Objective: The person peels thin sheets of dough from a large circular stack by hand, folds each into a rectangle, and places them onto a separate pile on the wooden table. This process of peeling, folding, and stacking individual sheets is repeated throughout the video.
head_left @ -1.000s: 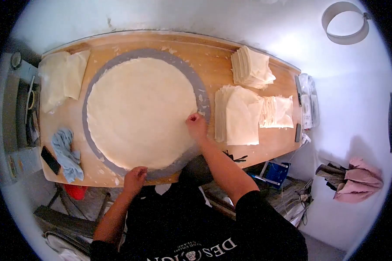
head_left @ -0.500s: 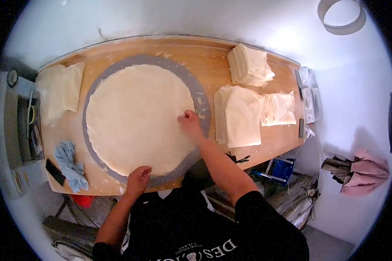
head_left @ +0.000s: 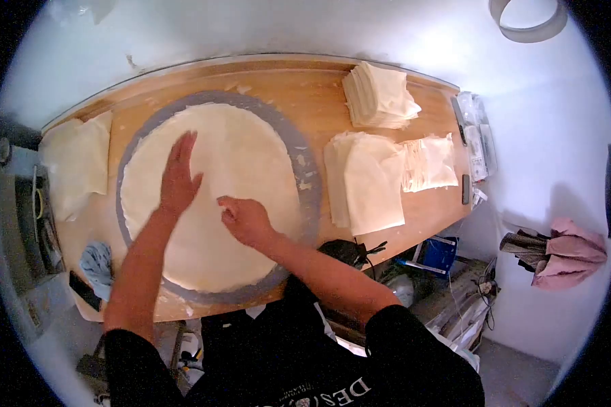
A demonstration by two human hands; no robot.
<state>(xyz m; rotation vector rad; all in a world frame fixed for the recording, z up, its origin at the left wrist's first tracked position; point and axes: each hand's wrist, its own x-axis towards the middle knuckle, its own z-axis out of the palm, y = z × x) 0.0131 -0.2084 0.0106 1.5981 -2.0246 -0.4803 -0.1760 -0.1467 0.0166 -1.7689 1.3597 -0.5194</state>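
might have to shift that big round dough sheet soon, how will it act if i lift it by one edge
The dough sheet will probably flop and sag, since it lies thin and flat on the round grey mat. It may stretch or tear, as its rim looks thin and uneven.

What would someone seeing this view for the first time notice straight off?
Most likely the big pale dough round, spread over a grey disc on the wooden table, with the left hand, fingers extended, and the curled right hand over it. Next, the pale folded sheets stacked to the right of the disc, and perhaps the pink cloth by the wall at far right.
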